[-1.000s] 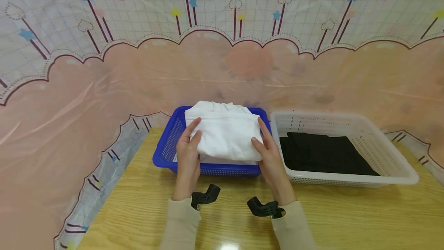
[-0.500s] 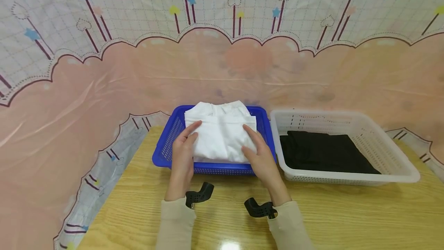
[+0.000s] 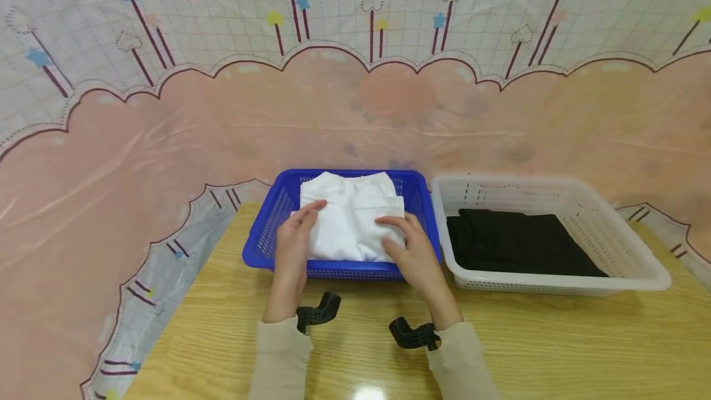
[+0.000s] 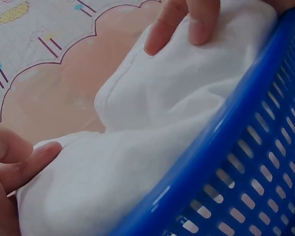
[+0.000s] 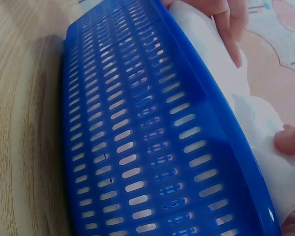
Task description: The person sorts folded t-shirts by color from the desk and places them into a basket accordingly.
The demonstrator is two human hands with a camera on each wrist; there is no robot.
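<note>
Now, left to right:

Left hand: the left hand (image 3: 293, 247) is laid on the left near part of the white folded cloth (image 3: 351, 222), fingers nearly straight, thumb (image 4: 32, 160) pressed against the cloth's edge; nothing is seen to be clasped.

White folded cloth: a second ago it was held above the blue basket (image 3: 265, 244), propped on its near rim; it has since been lowered and now lies inside, below the rim.

Right hand: the right hand (image 3: 413, 255) has been brought inward from the cloth's right edge onto its near right top, and its fingers (image 4: 196, 24) are pressed flat there. Whether a fold is pinched underneath cannot be told, as the right wrist view is mostly filled by the basket wall (image 5: 152, 142).

Meaning: the cloth appears to be set down and is being patted flat; letting go looks to be what is left.

White basket: to the right, just beside the blue one, a white basket (image 3: 639, 264) with a black folded cloth (image 3: 516, 242) has stayed untouched.

Table: both baskets are borne by a wooden table (image 3: 555, 344).
</note>
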